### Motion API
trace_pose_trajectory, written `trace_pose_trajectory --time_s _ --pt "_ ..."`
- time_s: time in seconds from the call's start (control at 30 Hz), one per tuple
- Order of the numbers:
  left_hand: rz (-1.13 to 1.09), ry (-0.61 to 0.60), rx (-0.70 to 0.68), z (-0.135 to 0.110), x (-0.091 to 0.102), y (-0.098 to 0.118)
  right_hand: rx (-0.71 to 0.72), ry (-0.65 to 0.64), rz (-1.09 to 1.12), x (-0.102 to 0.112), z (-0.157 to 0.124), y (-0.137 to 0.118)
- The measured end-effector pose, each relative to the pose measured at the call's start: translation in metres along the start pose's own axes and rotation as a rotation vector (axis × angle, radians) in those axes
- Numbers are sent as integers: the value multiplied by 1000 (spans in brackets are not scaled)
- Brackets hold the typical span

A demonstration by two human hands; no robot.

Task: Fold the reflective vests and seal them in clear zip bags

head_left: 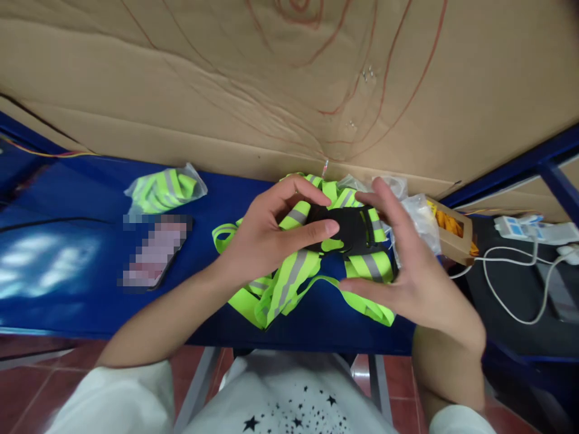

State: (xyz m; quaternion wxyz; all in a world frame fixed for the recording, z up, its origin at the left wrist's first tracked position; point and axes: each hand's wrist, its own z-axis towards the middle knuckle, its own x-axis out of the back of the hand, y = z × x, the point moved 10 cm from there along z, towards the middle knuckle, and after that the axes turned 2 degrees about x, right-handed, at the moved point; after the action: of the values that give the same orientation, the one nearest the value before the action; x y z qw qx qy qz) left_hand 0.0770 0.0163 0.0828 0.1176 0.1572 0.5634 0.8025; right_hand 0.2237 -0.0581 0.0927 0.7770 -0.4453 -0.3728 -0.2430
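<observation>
A reflective strap vest [292,280], neon yellow-green with grey stripes, lies bunched in front of me. Its black slotted panel [353,232] faces up, and straps run out from both sides. My left hand [271,232] grips the panel's left part, thumb on top and the other fingers partly hidden behind it. Over the right side of the vest is my right hand [414,280], thumb and fingers spread wide around the panel's right end. Whether its fingertips touch the straps, I cannot tell. More yellow-green straps [332,191] lie just behind the panel.
On the blue table [208,313], a bagged yellow-green bundle [165,190] and a phone [158,250] lie at left. Clear plastic bags [423,220] and a cardboard box [455,235] with orange contents sit at right, near a white cable [491,289]. Cardboard [226,78] stands behind.
</observation>
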Motion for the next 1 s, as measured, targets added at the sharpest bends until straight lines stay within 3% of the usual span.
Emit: trace_pose_trajectory --time_s 0.1,0.17,0.33,0.43,0.53,0.67,0.8,0.9,1.0 --pt "-75 44 32 7 12 16 18 -19 94 27 13 1" --pt "-145 35 71 8 13 21 35 -13 168 32 23 0" --pt "-318 -128 85 9 1 24 -18 81 530 17 41 14" --pt "-161 -142 -4 12 0 20 -103 197 690 9 44 33" --pt "30 -82 -43 18 0 10 -189 233 674 -1 46 47" --pt "-7 -253 9 25 -21 -2 -223 280 533 -1 49 52" --pt "98 -223 -35 26 -6 4 -221 352 603 9 46 51" --pt "-12 -259 -28 20 -1 9 -178 349 704 12 45 47" --pt "-233 -258 -50 15 -8 16 -133 432 624 20 42 42"
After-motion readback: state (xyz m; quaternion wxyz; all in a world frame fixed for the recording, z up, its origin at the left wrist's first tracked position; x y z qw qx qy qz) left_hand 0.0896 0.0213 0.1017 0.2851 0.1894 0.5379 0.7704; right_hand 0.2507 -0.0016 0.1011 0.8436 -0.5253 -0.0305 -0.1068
